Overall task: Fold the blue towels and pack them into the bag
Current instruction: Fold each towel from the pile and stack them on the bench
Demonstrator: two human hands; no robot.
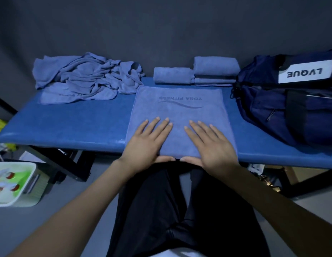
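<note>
A blue towel (180,112) printed "YOGA FITNESS" lies flat in the middle of the blue bench (68,125). My left hand (148,141) and my right hand (211,145) press flat on its near part with fingers straight and spread. Both thumbs lie along the towel's near edge at the bench front. A heap of unfolded blue towels (87,76) sits at the back left. Folded blue towels (196,74) are stacked at the back, right of centre. The navy bag (283,108), labelled "LVQUE", stands at the right end of the bench.
A dark wall runs close behind the bench. On the floor at the left stands a white basket (22,184) with small items in it. My dark-trousered legs (180,210) are right in front of the bench, and its black frame legs (68,164) show below.
</note>
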